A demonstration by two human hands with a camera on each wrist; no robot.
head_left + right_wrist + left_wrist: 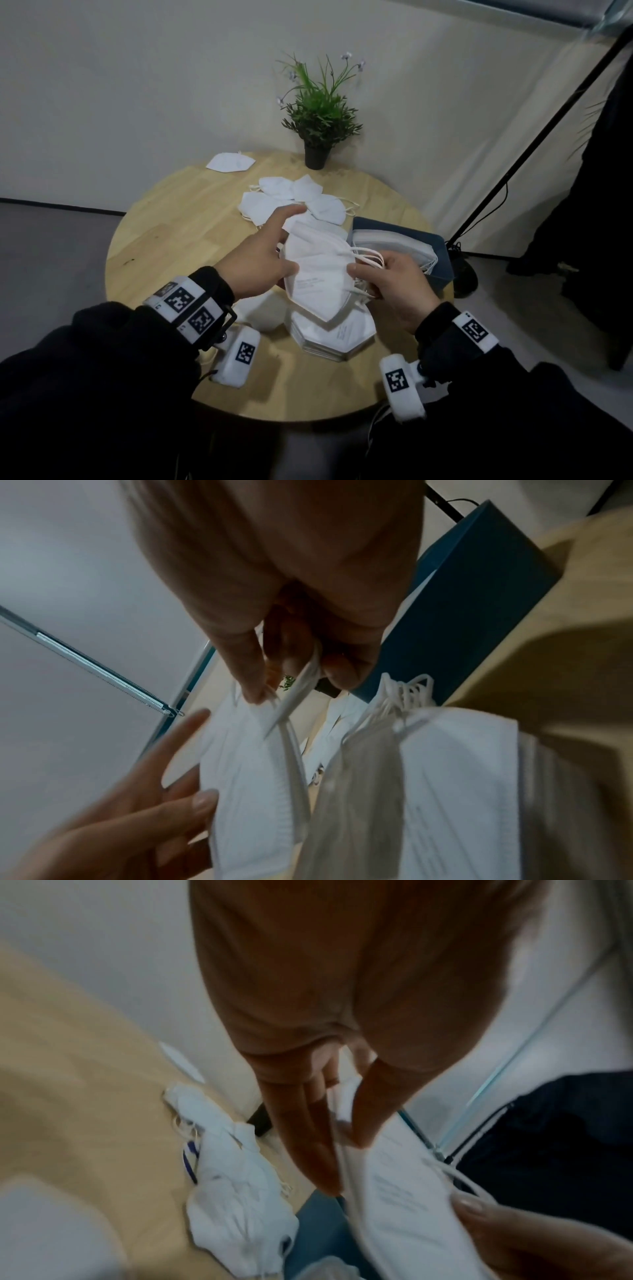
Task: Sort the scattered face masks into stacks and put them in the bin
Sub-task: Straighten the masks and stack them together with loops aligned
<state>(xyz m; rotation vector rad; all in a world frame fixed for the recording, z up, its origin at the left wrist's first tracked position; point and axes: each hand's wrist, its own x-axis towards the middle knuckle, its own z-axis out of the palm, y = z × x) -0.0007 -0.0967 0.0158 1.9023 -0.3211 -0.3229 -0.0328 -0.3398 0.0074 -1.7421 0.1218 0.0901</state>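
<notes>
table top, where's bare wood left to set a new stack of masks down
Bare wood: the table's left side, beside the loose masks, and the near edge below the stack. Crowded: the centre and right, by the bin.

Printed text on the held mask is too small to read. Both hands cover the mask's side edges, and the left hand hides part of a mask at centre frame. Both wrist views are motion-blurred; the bin interior is mostly hidden.

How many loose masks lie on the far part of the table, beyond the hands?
5: a lone mask at the far edge; four overlapping masks before the plant. Others may hide beneath.
</notes>
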